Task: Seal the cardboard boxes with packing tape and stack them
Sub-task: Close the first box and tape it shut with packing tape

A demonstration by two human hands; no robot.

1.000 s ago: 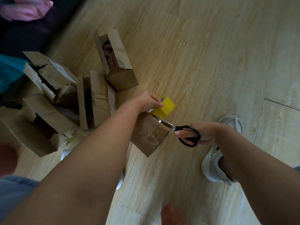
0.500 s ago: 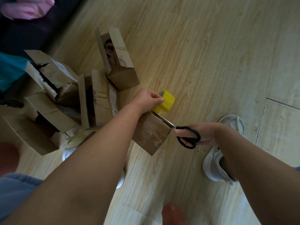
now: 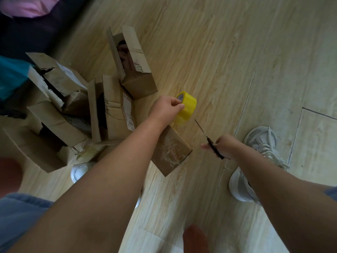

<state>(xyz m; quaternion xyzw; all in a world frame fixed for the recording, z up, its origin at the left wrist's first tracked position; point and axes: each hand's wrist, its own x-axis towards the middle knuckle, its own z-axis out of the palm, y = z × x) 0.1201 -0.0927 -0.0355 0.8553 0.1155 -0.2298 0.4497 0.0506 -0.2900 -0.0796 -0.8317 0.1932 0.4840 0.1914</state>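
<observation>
Yellow tape roll (image 3: 187,108) gripped by left hand (image 3: 166,109); scissors (image 3: 209,141) clutched in right hand (image 3: 227,147). Near box (image 3: 171,152) seen taped. Open boxes (image 3: 109,110) at left unsealed, nothing stacked yet.

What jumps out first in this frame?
The bright yellow tape roll at centre, pinched by the left hand at the far end of a small box with shiny tape on its face. To the right, the right hand grips black scissors, blades pointing toward the roll but clear of it. A heap of open boxes crowds the left side.
</observation>
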